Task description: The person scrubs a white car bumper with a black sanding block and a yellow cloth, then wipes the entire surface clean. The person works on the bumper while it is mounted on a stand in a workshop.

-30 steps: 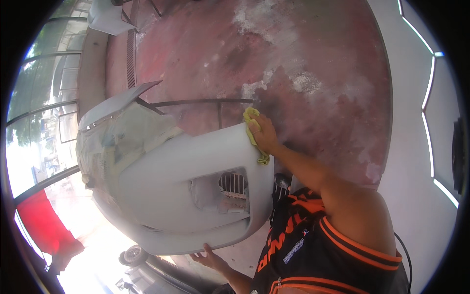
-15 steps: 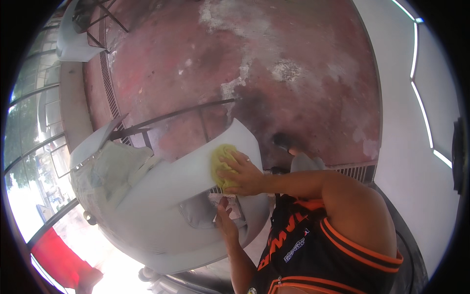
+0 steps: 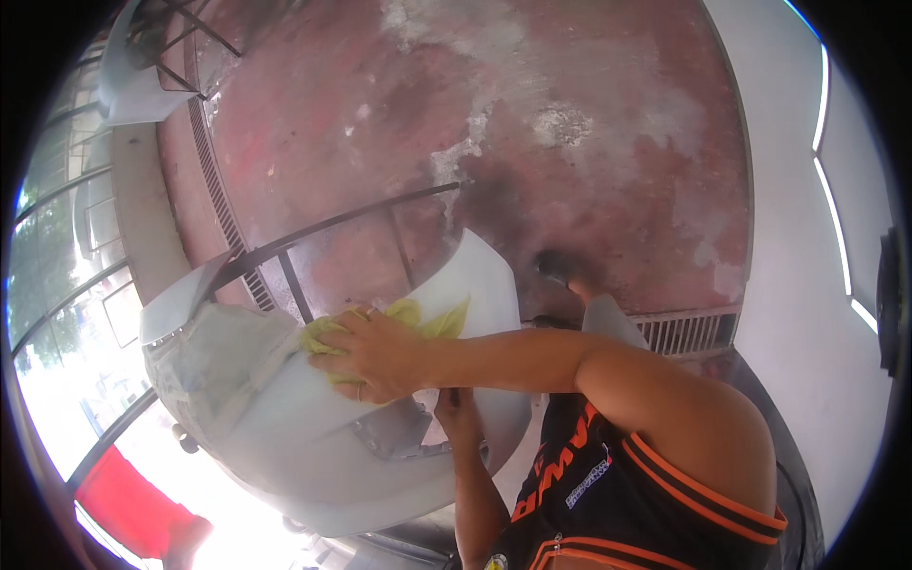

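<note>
My right hand (image 3: 375, 351) presses a crumpled yellow-green cloth (image 3: 442, 323) flat against a pale grey car bumper (image 3: 285, 399). Its fingers close over the cloth, and one loose end trails to the right past the wrist. The bumper's curved surface lies in front of me, with a cut-out opening (image 3: 385, 437) in it. By that opening is my left hand (image 3: 458, 413), partly covered by my right forearm; its fingers are mostly hidden, so I cannot tell how they are set. Masking sheet (image 3: 223, 347) covers the bumper's left part.
A dark metal stand bar (image 3: 351, 217) runs behind the bumper. Beyond is a stained reddish floor (image 3: 313, 123) with a drain grate (image 3: 217, 176). Another pale panel (image 3: 138, 90) stands at the far left. Red cloth (image 3: 133, 503) hangs at the lower left, and a white wall (image 3: 788, 190) rises at right.
My right hand has slid the cloth leftward along the bumper, and the cloth has spread out. My left hand has shifted slightly right and is now partly behind my right forearm.
</note>
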`<state>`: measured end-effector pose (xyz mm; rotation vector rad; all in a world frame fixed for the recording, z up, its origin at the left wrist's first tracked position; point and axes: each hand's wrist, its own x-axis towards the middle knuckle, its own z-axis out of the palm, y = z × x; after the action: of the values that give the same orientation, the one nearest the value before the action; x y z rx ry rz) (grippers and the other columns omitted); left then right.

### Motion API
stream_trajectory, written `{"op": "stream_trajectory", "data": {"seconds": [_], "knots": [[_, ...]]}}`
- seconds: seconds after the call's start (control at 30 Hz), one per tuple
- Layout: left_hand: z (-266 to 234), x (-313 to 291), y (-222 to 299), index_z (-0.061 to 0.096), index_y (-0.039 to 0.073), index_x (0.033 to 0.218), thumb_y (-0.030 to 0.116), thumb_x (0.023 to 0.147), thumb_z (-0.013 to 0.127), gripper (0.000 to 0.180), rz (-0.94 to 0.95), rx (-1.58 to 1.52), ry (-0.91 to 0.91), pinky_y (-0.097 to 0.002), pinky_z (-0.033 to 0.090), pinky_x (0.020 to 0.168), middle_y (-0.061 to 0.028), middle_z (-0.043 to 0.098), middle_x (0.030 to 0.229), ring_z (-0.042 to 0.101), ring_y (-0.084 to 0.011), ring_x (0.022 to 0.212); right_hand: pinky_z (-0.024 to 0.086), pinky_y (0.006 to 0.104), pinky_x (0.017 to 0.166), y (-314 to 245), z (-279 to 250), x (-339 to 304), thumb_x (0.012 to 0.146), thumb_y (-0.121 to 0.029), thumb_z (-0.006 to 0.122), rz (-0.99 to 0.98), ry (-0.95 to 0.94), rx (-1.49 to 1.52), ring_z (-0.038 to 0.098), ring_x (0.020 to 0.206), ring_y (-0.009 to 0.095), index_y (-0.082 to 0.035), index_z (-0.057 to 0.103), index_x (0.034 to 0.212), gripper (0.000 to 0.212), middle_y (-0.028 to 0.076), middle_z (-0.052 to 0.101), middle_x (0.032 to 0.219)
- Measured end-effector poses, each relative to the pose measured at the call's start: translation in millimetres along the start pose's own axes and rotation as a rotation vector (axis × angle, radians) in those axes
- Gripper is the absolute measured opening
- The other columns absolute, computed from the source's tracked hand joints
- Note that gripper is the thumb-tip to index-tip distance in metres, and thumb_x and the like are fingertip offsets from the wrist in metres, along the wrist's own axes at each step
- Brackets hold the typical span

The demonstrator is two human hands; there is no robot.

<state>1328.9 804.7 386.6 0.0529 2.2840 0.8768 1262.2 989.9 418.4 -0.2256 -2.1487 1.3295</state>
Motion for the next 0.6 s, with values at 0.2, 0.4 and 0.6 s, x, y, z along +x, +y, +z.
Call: {"op": "stream_trajectory", "data": {"seconds": [0.2,0.4,0.6], "knots": [[5,0,1,0.053,-0.002,0.082,0.016,0.098,0.066,0.028,0.037,-0.088,-0.008,-0.0254,0.035,0.063,0.0027,0.048,0.075,0.041,-0.0084,0.072,0.040,0.0528,0.105,44,-11,-33,0.091,-0.044,0.061,0.140,-0.107,0.061,0.052,0.122,0.032,-0.014,0.065,0.126,0.046,0.009,0.060,0.126],[0,0,-5,0.062,-0.002,0.093,0.021,0.099,0.065,0.024,0.047,-0.058,-0.041,-0.0239,0.040,0.071,0.0020,0.057,0.082,0.048,-0.0072,0.077,0.036,0.0487,0.105,177,-7,-100,0.094,-0.047,0.058,0.525,0.027,0.211,0.051,0.123,0.033,-0.011,0.069,0.119,0.045,0.014,0.063,0.123],[-1,-15,5,0.061,-0.008,0.125,0.023,0.103,0.054,0.039,0.014,0.047,0.001,-0.0312,0.048,0.088,-0.0143,0.068,0.107,0.061,-0.0193,0.098,0.036,0.0448,0.111,253,40,-135,0.099,-0.048,0.052,0.932,0.335,0.506,0.050,0.130,0.033,-0.010,0.066,0.129,0.051,0.019,0.062,0.133]]}}
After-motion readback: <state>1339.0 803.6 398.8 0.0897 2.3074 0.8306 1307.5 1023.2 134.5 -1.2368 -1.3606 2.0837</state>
